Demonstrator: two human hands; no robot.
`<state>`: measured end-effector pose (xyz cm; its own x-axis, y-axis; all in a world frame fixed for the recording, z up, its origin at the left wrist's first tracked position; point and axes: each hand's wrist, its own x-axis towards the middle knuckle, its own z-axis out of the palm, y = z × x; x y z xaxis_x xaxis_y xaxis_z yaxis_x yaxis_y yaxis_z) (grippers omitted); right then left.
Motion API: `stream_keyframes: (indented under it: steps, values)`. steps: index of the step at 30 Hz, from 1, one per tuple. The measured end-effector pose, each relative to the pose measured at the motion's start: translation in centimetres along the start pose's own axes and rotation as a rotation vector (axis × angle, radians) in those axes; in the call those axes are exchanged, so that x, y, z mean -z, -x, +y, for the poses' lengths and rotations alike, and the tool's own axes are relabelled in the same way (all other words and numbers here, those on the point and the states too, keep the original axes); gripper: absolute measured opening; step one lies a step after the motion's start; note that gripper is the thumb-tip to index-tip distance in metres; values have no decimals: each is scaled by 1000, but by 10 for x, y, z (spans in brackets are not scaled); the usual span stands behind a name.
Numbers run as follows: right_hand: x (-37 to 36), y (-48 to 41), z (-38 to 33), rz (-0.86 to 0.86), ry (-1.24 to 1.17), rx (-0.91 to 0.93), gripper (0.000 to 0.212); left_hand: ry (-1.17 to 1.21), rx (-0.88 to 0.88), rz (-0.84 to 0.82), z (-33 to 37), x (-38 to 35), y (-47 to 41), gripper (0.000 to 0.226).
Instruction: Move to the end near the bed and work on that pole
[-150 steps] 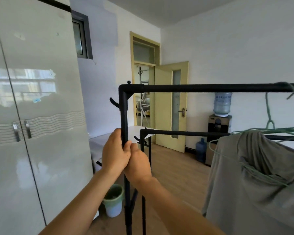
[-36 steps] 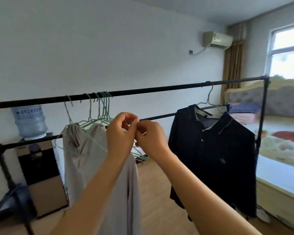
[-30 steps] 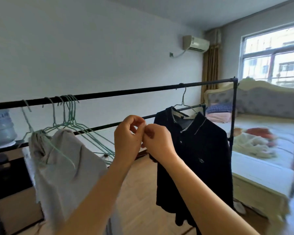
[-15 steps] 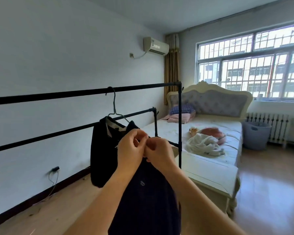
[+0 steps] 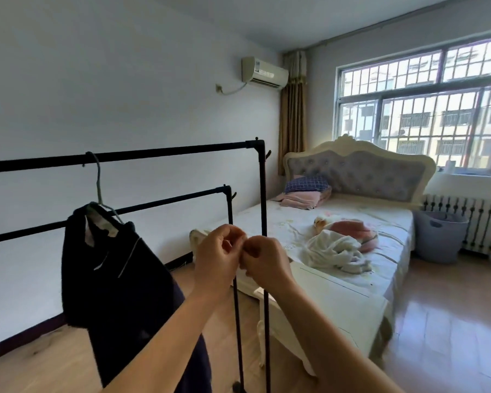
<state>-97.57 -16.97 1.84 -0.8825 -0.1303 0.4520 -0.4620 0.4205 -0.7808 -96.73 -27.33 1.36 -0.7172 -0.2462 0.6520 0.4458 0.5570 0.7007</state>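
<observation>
clothes rack point(image 5: 262, 194) looks stiff, light, best gripped on its upright post; left hand point(image 5: 216, 258) and right hand point(image 5: 264, 259) curled together, holding nothing visible.

Matt black metal rack point(image 5: 262, 194), dark cloth shirt point(image 5: 116, 268), glossy wood floor point(image 5: 451, 321).

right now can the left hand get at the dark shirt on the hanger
Probably yes. The left hand is raised beside the dark shirt, just to its right, with nothing between them. Its fingers are curled against the right hand, so it would have to let go first.
</observation>
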Motion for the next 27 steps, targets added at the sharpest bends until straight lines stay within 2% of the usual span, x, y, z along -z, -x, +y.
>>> stream_keyframes:
  steps: [5, 10, 16, 20, 24, 27]
  values:
    - [19, -35, 42, -12, -34, -15, 25, 39, 58, 0, -9, -51, -19, 4]
    - [21, -78, 85, 23, -110, -48, 32, 44, 94, -14, -38, -95, -50, 6]
    - [8, -155, 128, 12, -49, -38, 12, 16, 110, 2, -86, -144, -110, 4]
    - [-5, -212, 148, 18, -19, -32, 6, -34, 119, 40, -113, -169, -158, 25]
    - [-21, -259, 170, 58, -25, -60, 19, -86, 121, 30, -137, -190, -196, 39]
    - [-32, -282, 183, 71, 16, -29, 24, -101, 123, 19, -147, -203, -216, 39]
